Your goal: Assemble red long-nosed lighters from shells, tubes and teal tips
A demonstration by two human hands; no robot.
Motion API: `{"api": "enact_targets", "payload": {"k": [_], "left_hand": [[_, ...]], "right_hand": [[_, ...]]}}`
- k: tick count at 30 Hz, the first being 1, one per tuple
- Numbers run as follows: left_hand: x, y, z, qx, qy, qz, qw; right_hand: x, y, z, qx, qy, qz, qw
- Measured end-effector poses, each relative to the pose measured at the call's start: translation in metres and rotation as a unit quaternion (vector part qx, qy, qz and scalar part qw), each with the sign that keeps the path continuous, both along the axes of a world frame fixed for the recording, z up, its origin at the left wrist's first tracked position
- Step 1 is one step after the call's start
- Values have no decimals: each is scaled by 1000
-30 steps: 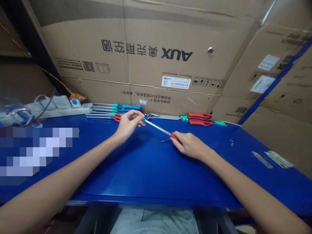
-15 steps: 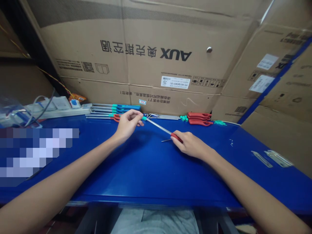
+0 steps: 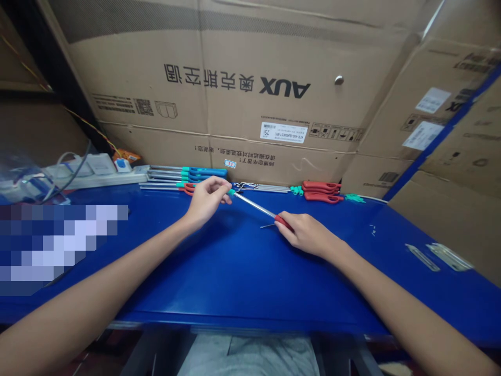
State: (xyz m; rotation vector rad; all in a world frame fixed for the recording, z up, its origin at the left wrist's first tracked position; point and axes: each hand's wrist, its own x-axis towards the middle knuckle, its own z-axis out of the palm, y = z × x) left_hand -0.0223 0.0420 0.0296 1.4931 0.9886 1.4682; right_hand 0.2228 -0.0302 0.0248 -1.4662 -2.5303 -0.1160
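Above the blue table (image 3: 242, 271), my right hand (image 3: 305, 233) is wrapped around the red handle (image 3: 284, 222) of a long-necked lighter, whose metal tube (image 3: 254, 204) points up and left. At the tube's far end, the fingertips of my left hand (image 3: 208, 202) pinch a small green sleeve (image 3: 231, 192). Whether the sleeve is fully around the tube I cannot tell. A thin metal rod (image 3: 267, 226) shows beside my right fingers; where its other end goes is hidden. Behind my left hand lie lighters with blue handles (image 3: 213, 172) and a red one (image 3: 188, 189).
Along the cardboard wall (image 3: 235, 115) lie metal tubes (image 3: 272, 188), loose green sleeves (image 3: 296, 190), red handles (image 3: 321, 191) and small green pieces (image 3: 354, 198). A power strip (image 3: 105, 178) with plugs stands back left. Flat metal strips (image 3: 450, 257) lie at right.
The view has shifted very slightly. Both hands keep the same hold on the lighter and sleeve, with hardly any movement.
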Motion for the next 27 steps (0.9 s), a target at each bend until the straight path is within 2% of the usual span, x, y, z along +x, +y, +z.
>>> {"api": "enact_targets", "payload": {"k": [15, 20, 27], "left_hand": [[1, 0, -1, -42, -9, -1, 999], [2, 1, 0, -42, -5, -11, 999], [1, 2, 0, -29, 4, 2, 1000]], "right_hand": [[1, 2, -3, 11, -26, -1, 1000], [-3, 0, -4, 24, -36, 22, 999], [-5, -1, -1, 17, -34, -12, 999]]}}
